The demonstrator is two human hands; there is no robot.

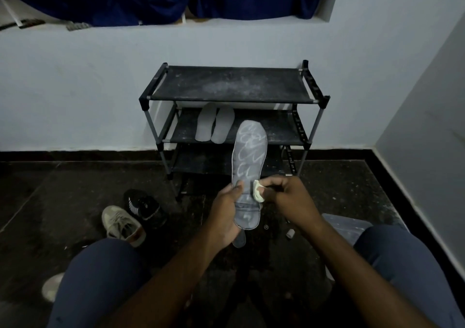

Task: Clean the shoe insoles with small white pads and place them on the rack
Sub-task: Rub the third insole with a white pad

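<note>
My left hand [225, 210] grips a grey patterned insole [249, 161] near its heel and holds it upright, toe pointing up in front of the rack. My right hand [289, 196] pinches a small white pad [258, 191] against the insole's right edge. A second insole's end [239, 240] pokes out under my left hand. The black three-tier rack [312, 101] stands against the wall. Two pale insoles [214, 126] lie side by side on its middle shelf.
A beige sneaker [123, 225] and a black sneaker [143, 204] lie on the dark floor at the left. Another pale shoe [51, 290] shows beside my left knee. A grey flat sheet [347, 227] and a small cap [290, 233] lie at the right. Walls close in behind and right.
</note>
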